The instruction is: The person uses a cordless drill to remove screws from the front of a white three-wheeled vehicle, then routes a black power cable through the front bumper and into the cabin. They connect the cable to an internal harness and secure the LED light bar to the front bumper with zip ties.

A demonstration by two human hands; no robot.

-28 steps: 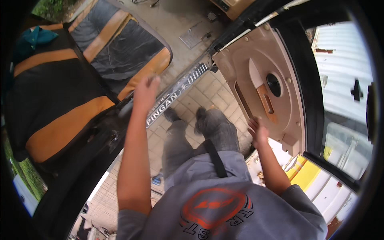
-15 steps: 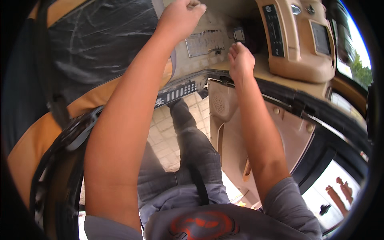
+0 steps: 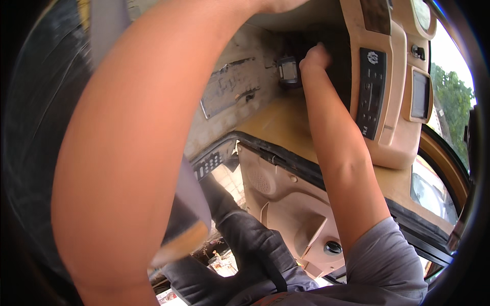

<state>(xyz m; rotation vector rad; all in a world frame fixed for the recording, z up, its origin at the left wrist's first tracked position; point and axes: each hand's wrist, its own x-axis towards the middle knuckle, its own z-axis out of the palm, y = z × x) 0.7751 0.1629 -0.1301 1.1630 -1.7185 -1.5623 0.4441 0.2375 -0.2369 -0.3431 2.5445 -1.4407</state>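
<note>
My left forearm crosses the picture's left side, with my left hand (image 3: 278, 4) cut off at the top edge, its fingers hidden. My right hand (image 3: 315, 57) reaches into a dark recess under the beige dashboard (image 3: 393, 143), just right of a small black-and-silver pedal-like part (image 3: 287, 70); its fingers are blurred in shadow, and whether they grip anything I cannot make out. A worn metal plate (image 3: 213, 97) lies on the pale vehicle floor between my arms. A dark panel with buttons (image 3: 371, 92) is on the dashboard beside my right forearm.
The open door (image 3: 270, 209) with its speaker grille is below, near my legs. A perforated step (image 3: 206, 164) edges the doorway. The black seat (image 3: 35, 132) lies behind my left arm. A small screen (image 3: 419, 94) sits on the dashboard, beside the windscreen and trees.
I have bent further into the cab: the dashboard fills more of the right side, my left arm looms larger, and both hands have gone deeper, the left one partly out of the picture.
</note>
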